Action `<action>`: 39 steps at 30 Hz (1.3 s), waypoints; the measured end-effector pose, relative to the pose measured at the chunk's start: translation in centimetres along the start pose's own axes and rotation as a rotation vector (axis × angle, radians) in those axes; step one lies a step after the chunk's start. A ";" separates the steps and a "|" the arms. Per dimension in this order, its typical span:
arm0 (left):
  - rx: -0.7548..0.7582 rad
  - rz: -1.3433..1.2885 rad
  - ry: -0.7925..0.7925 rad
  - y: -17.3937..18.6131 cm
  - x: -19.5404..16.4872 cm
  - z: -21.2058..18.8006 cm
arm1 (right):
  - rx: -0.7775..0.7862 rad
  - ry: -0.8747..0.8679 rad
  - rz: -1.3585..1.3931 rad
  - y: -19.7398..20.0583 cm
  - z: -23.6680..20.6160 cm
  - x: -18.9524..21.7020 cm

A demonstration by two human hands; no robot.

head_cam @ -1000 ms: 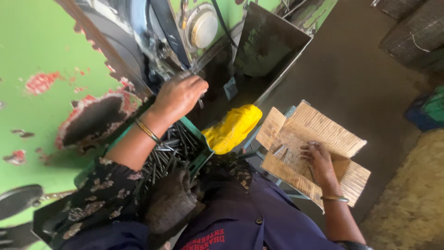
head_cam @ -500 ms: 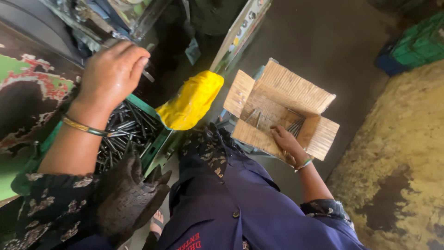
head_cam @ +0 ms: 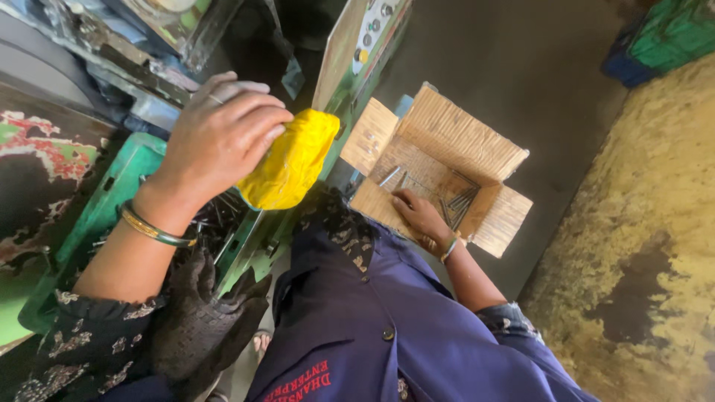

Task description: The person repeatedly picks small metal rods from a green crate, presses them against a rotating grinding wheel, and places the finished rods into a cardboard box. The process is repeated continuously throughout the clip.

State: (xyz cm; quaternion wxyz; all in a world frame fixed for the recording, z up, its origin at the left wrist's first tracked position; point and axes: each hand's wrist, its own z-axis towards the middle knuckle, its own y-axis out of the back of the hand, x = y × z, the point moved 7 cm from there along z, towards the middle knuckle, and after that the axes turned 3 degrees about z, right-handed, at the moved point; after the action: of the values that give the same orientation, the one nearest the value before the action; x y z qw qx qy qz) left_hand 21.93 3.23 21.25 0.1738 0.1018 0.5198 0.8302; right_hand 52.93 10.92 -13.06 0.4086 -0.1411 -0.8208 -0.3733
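- A yellow cloth bundle (head_cam: 290, 160) lies at the green tray's (head_cam: 97, 216) right edge, beside the open cardboard box (head_cam: 454, 134).
- Left hand (head_cam: 220, 141) hovers over the tray, fingers curled; whether it grips anything, I cannot tell.
- Right hand (head_cam: 418, 216) rests inside the box, fingers loose, on nails (head_cam: 458, 205) lying lengthwise toward its far corner.

Open brown cardboard box (head_cam: 439, 160) right

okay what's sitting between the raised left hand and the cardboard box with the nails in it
In the head view, a crumpled yellow cloth lies between the left hand and the cardboard box, just under the fingers.
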 end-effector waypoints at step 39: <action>0.188 -0.417 -0.208 -11.9 -9.5 -4.0 | -0.378 -0.178 -0.913 5.5 2.2 -3.9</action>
State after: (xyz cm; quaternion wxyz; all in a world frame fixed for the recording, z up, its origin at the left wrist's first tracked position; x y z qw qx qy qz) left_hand 31.42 0.89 8.93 0.3836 0.0932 0.5836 0.7096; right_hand 57.14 16.53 -14.22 0.0994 0.1294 -0.7485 -0.6427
